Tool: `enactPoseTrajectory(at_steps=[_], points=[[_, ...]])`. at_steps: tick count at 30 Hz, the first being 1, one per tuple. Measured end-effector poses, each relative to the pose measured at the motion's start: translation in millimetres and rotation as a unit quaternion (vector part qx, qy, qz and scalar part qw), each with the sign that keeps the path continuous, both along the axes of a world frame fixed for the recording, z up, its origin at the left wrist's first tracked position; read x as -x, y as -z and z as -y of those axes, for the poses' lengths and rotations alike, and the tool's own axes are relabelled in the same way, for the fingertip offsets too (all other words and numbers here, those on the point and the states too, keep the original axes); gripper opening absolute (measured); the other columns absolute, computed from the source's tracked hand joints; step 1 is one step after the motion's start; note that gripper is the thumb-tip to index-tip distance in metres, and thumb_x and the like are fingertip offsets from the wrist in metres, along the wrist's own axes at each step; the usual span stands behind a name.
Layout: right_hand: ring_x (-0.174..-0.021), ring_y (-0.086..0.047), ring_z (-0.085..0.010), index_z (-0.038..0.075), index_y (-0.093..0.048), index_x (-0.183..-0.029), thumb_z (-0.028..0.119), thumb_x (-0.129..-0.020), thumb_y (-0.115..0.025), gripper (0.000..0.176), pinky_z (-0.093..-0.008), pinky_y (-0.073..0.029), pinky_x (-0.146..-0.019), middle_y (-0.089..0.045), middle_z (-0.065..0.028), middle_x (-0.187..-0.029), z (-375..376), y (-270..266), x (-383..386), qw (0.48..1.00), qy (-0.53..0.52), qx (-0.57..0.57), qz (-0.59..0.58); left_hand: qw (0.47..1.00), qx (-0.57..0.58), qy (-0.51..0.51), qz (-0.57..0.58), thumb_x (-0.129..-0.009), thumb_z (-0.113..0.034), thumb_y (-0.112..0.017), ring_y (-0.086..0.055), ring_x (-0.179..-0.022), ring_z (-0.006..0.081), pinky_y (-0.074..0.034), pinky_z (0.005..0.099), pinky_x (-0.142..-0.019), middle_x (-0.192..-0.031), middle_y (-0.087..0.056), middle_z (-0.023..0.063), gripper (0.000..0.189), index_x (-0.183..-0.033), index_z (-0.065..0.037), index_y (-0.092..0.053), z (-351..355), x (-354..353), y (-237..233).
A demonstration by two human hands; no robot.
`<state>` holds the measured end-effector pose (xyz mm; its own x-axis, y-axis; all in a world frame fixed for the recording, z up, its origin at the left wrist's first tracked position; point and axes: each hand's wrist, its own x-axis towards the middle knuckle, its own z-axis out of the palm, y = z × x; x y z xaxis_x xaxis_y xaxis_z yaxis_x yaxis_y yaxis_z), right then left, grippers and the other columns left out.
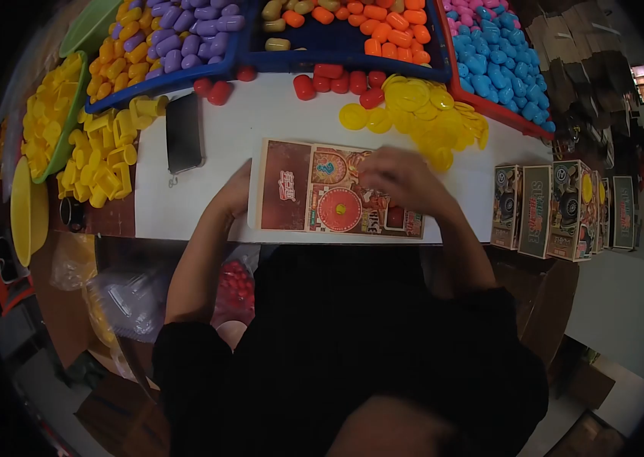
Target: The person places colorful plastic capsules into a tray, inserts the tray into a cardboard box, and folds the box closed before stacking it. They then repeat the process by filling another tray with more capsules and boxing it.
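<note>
While flat beneath left hand [232, 196] and right hand [402, 179], grips open: red-brown printed card [299, 194].

A printed card sheet [314, 196], dark maroon with a red disc, a yellow dot at its centre and a teal emblem above, lay on a white table [261, 122]. Far across it, a blue tray [337, 49] held orange capsules [390, 23], with purple capsules [192, 19] and yellow-orange capsules [120, 57] to the left. Pink capsules [474, 11] and sky-blue capsules [504, 68] filled a red-rimmed tray [489, 103] at far right. Loose red capsules [337, 80] and translucent yellow discs [428, 114] lay in front of the trays. At left, yellow cup-shaped pieces [101, 160] spilled from a green bowl [70, 129] beside a black phone [183, 131]. Brown, densely patterned boxes [565, 209] stood at right.
</note>
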<state>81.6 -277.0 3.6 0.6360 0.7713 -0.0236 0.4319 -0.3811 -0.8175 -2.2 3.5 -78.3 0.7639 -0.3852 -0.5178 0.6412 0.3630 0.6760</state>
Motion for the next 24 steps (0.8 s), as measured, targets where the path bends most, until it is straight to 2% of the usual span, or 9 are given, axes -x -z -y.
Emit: enactPoseTrajectory(at_steps=[2, 4, 6, 9, 12, 16, 20, 22, 24], points=[[-0.071, -0.059, -0.0273, 0.001, -0.065, -0.086, 0.017, -0.079, -0.065, 0.018, -0.0374, -0.047, -0.067, -0.061, -0.0120, -0.078, -6.8, 11.2, -43.6, 0.986, 0.084, -0.006, 0.146, 0.886, -0.296, -0.273, 0.231, -0.086, -0.010, -0.056, -0.057, -0.091, 0.0173, -0.046, 0.0302, -0.080, -0.104, -0.059, 0.0107, 0.031, -0.116, 0.001, -0.053, -4.4, 17.4, -32.9], [-0.070, -0.060, -0.0287, 0.000, -0.064, -0.084, 0.018, -0.078, -0.065, 0.019, -0.0391, -0.048, -0.067, -0.062, -0.0134, -0.077, -23.5, 16.1, -74.5, 0.975, 0.088, 0.015, 0.202, 0.801, -0.315, -0.386, 0.330, -0.085, -0.005, -0.056, -0.055, -0.088, 0.0146, -0.043, 0.0273, -0.078, -0.096, -0.059, 0.0069, 0.023, -0.107, -0.001, -0.057, 2.1, 43.8, -62.7], [-0.077, -0.062, -0.0289, 0.001, -0.064, -0.082, 0.020, -0.077, -0.064, 0.020, -0.0371, -0.049, -0.068, -0.062, -0.0154, -0.085, -51.6, 20.6, -85.6, 0.919, 0.023, 0.314, 0.238, 0.727, -0.447, -0.181, 0.488, -0.077, -0.005, -0.064, -0.055, -0.085, 0.0201, -0.044, 0.0296, -0.079, -0.093, -0.057, 0.0079, 0.029, -0.106, -0.004, -0.058, 8.2, 60.9, -89.2], [-0.078, -0.062, -0.0300, 0.000, -0.063, -0.080, 0.025, -0.076, -0.063, 0.024, -0.0392, -0.049, -0.069, -0.062, -0.0167, -0.086, -73.9, 41.9, -95.3, 0.886, 0.018, 0.372, 0.276, 0.674, -0.483, -0.004, 0.558, -0.071, -0.008, -0.069, -0.053, -0.089, 0.0247, -0.044, 0.0323, -0.080, -0.098, -0.055, 0.0104, 0.040, -0.110, -0.004, -0.057, 42.2, 61.7, -98.0], [-0.076, -0.061, -0.0320, 0.000, -0.063, -0.078, 0.022, -0.073, -0.064, 0.022, -0.0398, -0.050, -0.068, -0.062, -0.0172, -0.084, -65.9, 51.7, -102.9, 0.913, -0.020, 0.286, 0.289, 0.658, -0.516, 0.046, 0.546, -0.069, -0.011, -0.071, -0.051, -0.094, 0.0269, -0.045, 0.0348, -0.080, -0.102, -0.052, 0.0115, 0.048, -0.113, -0.004, -0.055, 67.8, 58.3, -65.8], [-0.068, -0.057, -0.0267, -0.001, -0.060, -0.082, 0.012, -0.072, -0.068, 0.017, -0.0355, -0.048, -0.065, -0.057, -0.0111, -0.076, -23.4, -17.8, -53.1, 0.969, 0.083, 0.055, 0.225, 0.670, -0.524, -0.003, 0.525, -0.068, -0.013, -0.070, -0.050, -0.095, 0.0273, -0.044, 0.0350, -0.082, -0.104, -0.051, 0.0111, 0.051, -0.115, -0.002, -0.054, 95.8, 34.0, -57.4], [-0.080, -0.056, -0.0248, 0.002, -0.060, -0.086, 0.007, -0.071, -0.070, 0.019, -0.0337, -0.047, -0.069, -0.056, -0.0091, -0.088, 19.8, -5.9, 1.8, 0.965, 0.056, 0.081, 0.244, 0.658, -0.550, 0.035, 0.512, -0.068, -0.017, -0.070, -0.050, -0.098, 0.0270, -0.043, 0.0362, -0.083, -0.106, -0.051, 0.0102, 0.050, -0.112, 0.000, -0.054, 114.7, 21.4, -55.4], [-0.086, -0.056, -0.0243, 0.003, -0.060, -0.088, 0.006, -0.069, -0.071, 0.022, -0.0332, -0.047, -0.071, -0.056, -0.0085, -0.094, 29.5, -0.2, 12.9, 0.963, 0.045, 0.074, 0.257, 0.563, -0.618, 0.069, 0.545, -0.068, -0.022, -0.072, -0.052, -0.096, 0.0286, -0.044, 0.0361, -0.082, -0.106, -0.053, 0.0110, 0.054, -0.116, -0.004, -0.054, 110.1, 19.2, -66.8], [-0.095, -0.053, -0.0241, 0.005, -0.060, -0.089, 0.006, -0.065, -0.075, 0.028, -0.0326, -0.046, -0.077, -0.056, -0.0071, -0.103, 32.2, -1.7, 18.2, 0.973, 0.072, 0.039, 0.217, 0.579, -0.599, 0.092, 0.546, -0.069, -0.024, -0.071, -0.050, -0.102, 0.0274, -0.043, 0.0374, -0.084, -0.111, -0.053, 0.0102, 0.051, -0.113, -0.004, -0.056, 99.8, 10.9, -73.8]])
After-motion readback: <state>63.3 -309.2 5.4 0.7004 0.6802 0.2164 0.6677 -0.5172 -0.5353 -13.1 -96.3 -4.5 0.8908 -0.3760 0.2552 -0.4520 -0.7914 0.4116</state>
